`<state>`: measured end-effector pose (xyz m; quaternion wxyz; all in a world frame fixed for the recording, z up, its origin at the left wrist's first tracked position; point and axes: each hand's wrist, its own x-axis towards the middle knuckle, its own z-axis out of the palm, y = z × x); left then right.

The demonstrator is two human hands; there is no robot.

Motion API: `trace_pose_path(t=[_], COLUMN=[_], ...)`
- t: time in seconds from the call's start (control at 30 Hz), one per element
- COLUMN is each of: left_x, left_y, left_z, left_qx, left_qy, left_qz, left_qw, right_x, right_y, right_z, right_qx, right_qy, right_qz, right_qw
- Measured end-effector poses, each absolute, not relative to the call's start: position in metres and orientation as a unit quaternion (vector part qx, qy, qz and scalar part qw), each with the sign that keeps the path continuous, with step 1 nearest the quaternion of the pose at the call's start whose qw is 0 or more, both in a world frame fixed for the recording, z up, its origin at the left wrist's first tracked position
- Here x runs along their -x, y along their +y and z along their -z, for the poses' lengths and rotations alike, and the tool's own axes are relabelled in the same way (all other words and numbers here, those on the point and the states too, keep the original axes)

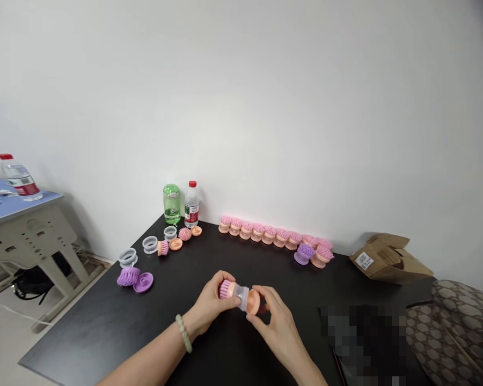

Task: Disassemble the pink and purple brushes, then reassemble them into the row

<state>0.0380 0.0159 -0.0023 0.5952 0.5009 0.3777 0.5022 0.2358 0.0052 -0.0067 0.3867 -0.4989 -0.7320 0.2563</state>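
Observation:
Above the near middle of the black table, my left hand is closed around a brush head with pink bristles facing left and a peach base. A clear plastic ring is lined up with the base on its right. My right hand pinches a round peach cap by its rim, against or very close to the ring's open end; contact there is hard to make out. Left of my hands lie a purple brush head, a purple cap and a clear ring.
Assembled pink brushes line the wall, with a purple brush in front. Farther left are more loose parts, a green bottle and a water bottle. At right sit a crumpled cardboard box and patterned fabric.

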Motion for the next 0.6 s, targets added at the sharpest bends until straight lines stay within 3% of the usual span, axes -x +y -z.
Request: trace_pose_path(t=[0.23,0.6], left_x=[-0.0402,-0.0399], left_y=[0.0138,0.0131], left_z=[0.0006,-0.0011], left_qx=[-0.490,-0.490], left_qy=[0.360,0.355], left_qz=[-0.501,-0.499], left_qw=[0.616,0.620], right_x=[-0.2322,-0.2331], right_y=[0.0052,0.0040], right_z=[0.0066,0.0056], right_qx=[0.460,0.428], right_qy=[-0.722,-0.759], right_qz=[-0.289,-0.202], right_qw=[0.429,0.447])
